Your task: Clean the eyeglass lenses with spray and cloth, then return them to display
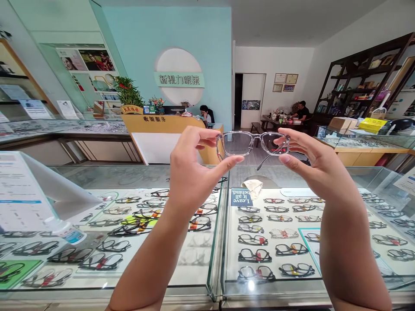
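Note:
A pair of eyeglasses [256,137] with a clear frame is held up in front of me, above the glass display cases. My left hand [201,160] pinches its left side near the hinge, thumb below and fingers above. At the other end, my right hand [308,155] grips the right hinge area between thumb and fingers. One dark temple arm hangs down behind the right lens, and a small red mark shows on that lens. Part of the left temple is hidden by my left hand.
Below lie glass display cases [218,259] with rows of eyeglasses inside. A folded paper sign [22,190] and a white bottle [69,231] stand at left. Further back are a cashier counter [162,147], a seated person [205,114] and another person [302,112] at a table.

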{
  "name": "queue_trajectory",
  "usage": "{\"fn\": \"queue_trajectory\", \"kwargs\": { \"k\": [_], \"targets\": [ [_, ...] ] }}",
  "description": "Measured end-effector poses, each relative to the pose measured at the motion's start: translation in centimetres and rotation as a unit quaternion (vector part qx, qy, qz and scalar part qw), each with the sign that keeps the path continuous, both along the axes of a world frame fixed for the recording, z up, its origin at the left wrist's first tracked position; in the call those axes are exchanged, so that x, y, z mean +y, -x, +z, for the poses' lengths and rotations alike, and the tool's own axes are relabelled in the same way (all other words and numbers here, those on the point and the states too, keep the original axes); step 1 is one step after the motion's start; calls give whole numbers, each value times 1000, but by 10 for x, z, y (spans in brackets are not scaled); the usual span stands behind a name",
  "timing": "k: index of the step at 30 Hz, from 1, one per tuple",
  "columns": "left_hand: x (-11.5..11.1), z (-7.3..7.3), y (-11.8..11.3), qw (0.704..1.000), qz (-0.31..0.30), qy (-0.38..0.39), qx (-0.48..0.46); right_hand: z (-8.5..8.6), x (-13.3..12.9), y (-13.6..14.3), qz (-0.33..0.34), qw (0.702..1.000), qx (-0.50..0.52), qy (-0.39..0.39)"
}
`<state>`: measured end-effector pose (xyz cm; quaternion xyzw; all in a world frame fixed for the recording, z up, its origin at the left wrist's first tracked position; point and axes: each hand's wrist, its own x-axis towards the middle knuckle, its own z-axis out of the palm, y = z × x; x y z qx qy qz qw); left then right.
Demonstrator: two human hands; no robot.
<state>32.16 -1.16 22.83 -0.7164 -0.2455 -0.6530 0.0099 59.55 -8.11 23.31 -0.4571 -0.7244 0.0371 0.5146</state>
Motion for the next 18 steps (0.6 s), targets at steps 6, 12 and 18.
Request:
{"fn": "queue_trajectory", "kwargs": {
  "k": [6, 12, 18],
  "targets": [
    [-8, -1, -5, 1000, 26, -5, 4, -4, 6, 0, 24, 999, 29, 6],
    [-8, -1, -5, 999, 31, -10, 3, -2, 6, 3, 19, 999, 35, 18],
    [-10, -2, -4, 998, 40, -52, 7, -3, 6, 4, 44, 996, 60, 45]
  ]
}}
